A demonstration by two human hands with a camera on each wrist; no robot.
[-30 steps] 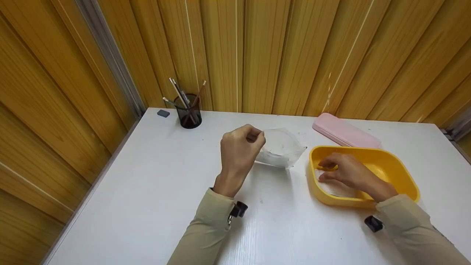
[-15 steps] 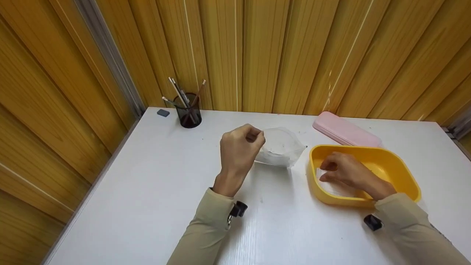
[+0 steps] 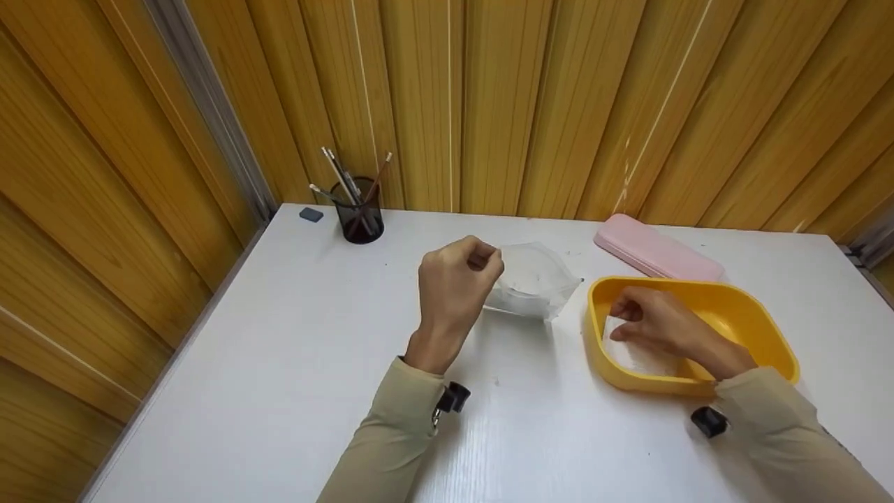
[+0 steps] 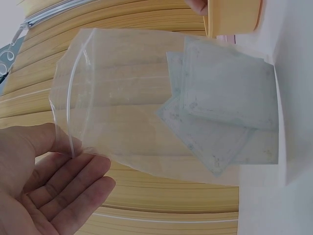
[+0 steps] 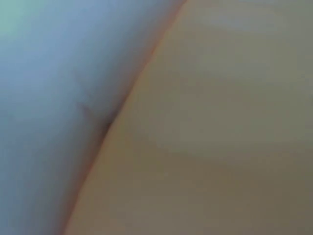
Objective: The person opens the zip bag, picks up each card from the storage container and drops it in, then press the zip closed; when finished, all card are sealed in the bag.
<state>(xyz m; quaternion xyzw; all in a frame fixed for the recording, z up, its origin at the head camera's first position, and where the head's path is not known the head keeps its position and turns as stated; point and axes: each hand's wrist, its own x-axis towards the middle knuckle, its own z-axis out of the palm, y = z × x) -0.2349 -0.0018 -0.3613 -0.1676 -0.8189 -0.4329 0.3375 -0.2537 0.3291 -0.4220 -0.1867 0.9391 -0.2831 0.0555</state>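
Your left hand point(image 3: 457, 279) pinches the clear bag point(image 4: 161, 98) open, two wipes inside; your right hand point(image 3: 656, 325) grips another in the yellow tub point(image 3: 761, 328).

left hand point(image 3: 457, 279) pinches rim of clear bag point(image 3: 534, 281), mid tabletop point(image 3: 293, 363) | right hand point(image 3: 660, 325) in yellow tub point(image 3: 761, 332) on white sheet point(image 3: 632, 353), 3 o'clock of bag | pink case point(image 3: 656, 256) at 1 o'clock | pen cup point(image 3: 359, 209), eraser point(image 3: 311, 214) at 10 o'clock
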